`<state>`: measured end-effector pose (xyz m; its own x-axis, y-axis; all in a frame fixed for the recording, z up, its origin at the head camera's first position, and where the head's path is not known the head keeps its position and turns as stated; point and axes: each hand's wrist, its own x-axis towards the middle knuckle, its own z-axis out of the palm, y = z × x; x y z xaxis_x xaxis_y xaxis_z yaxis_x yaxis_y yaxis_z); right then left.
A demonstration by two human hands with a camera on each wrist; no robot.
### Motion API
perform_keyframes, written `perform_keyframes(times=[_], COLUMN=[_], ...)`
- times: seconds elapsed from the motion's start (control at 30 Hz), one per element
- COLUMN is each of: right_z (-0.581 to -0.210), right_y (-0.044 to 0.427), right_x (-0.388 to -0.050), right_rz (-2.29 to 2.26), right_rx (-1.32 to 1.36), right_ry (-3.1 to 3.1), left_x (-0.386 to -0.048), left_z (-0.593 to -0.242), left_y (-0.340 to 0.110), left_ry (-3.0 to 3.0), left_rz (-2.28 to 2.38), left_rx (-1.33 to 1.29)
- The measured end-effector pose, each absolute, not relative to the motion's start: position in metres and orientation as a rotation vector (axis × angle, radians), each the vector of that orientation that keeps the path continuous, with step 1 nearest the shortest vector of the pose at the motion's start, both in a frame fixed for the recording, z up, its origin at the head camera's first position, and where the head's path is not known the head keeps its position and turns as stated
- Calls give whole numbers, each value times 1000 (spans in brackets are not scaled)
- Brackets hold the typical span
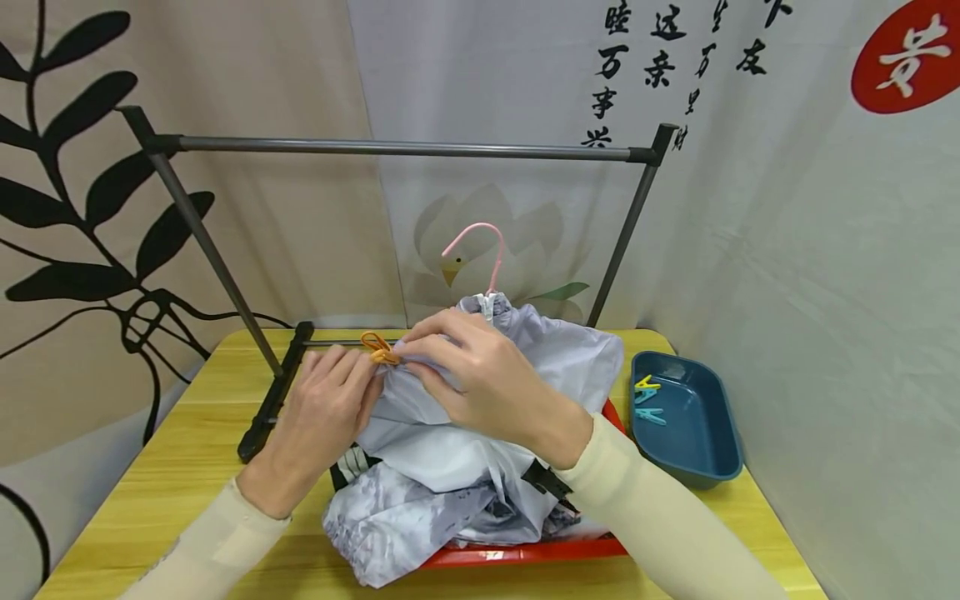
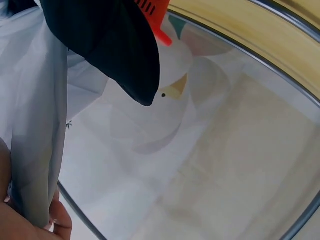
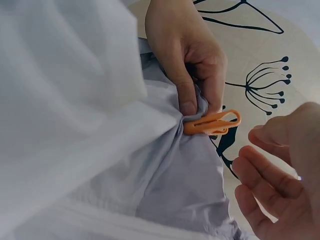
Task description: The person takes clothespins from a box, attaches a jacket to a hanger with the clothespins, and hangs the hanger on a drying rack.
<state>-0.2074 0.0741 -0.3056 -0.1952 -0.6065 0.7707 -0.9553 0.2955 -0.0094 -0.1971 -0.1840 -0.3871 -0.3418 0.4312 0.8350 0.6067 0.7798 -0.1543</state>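
Clip bites the gathered edge of the garment; left hand pinches that edge just beside it; right hand, loosely bent, holds nothing, just apart from the clip; rail stands beyond.

From head: looking forward and down over table to far backdrop, widest of three. From left wrist: close past pale fabric, facing far, turned over with table across top; sharing bird print with head. From right wrist: close, facing left; sharing left hand and orange clip with head.
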Motion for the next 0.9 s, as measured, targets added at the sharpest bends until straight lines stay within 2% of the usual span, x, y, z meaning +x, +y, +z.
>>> perform_keyframes(times=[0.43, 0.9], right_z=[-315, -325], right_y=[107, 166], right_x=[-208, -219], right_rz=[774, 890], right_rx=[1331, 1109], right_ry=[-1918, -1995], left_x=[-195, -194], left_z=[-391, -395], left_y=[-187, -192], left_ry=[-1972, -2024], left_rz=[-151, -208], left_rx=[-686, -623])
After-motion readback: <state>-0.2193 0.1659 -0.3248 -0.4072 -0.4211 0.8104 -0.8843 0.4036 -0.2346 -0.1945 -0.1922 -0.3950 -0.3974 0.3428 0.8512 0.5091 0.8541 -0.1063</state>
